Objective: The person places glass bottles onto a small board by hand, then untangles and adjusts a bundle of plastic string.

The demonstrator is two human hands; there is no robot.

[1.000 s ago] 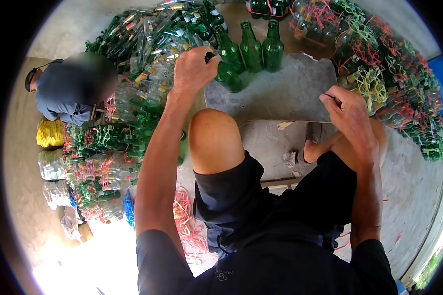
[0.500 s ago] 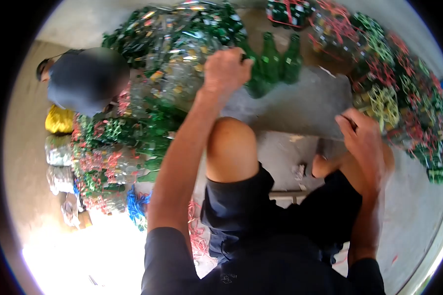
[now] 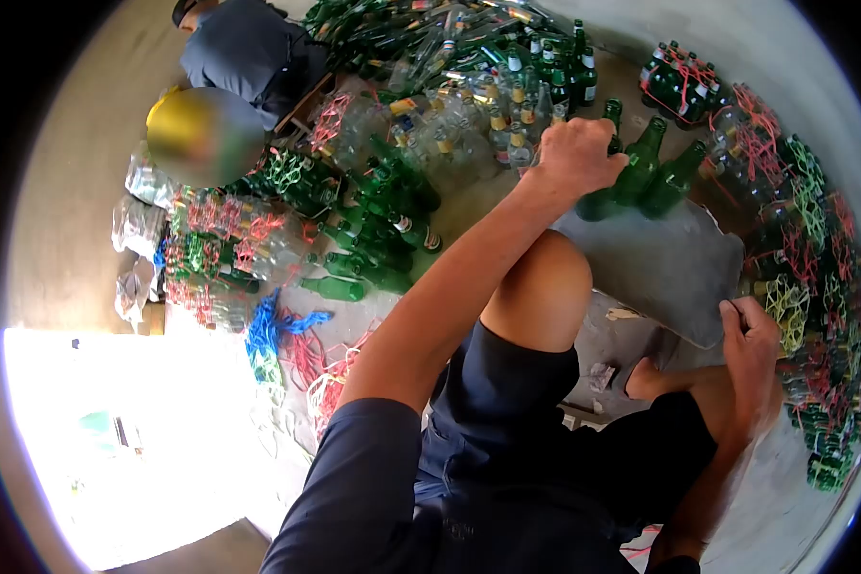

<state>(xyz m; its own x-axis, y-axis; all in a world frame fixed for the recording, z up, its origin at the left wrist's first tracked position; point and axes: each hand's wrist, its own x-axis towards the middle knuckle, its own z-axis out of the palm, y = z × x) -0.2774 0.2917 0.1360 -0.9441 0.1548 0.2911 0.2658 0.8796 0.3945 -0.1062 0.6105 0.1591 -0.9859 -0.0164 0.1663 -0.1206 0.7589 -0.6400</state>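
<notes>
My left hand (image 3: 580, 155) is closed at the neck of a green glass bottle (image 3: 597, 205), whose middle it partly hides. Right beside it, two more green bottles (image 3: 644, 158) stand in a row at the far edge of a grey flat board (image 3: 655, 258). My right hand (image 3: 751, 340) is near the board's right corner, above my bent leg, thumb and fingers pressed together. A tiny dark spot shows at those fingertips, too small to name.
Loose bottles (image 3: 440, 72) lie heaped at the back, with clear bottles (image 3: 450, 134) in front. String-tied bundles (image 3: 784, 210) line the right wall. Green bottles (image 3: 368, 239) and blue string (image 3: 275, 325) lie to the left. Another person (image 3: 249, 57) sits at the upper left.
The view has swung left, so hands and bottles appear further right and lower. My left hand stays at the left bottle of the row; my right hand stays closed near the board.
</notes>
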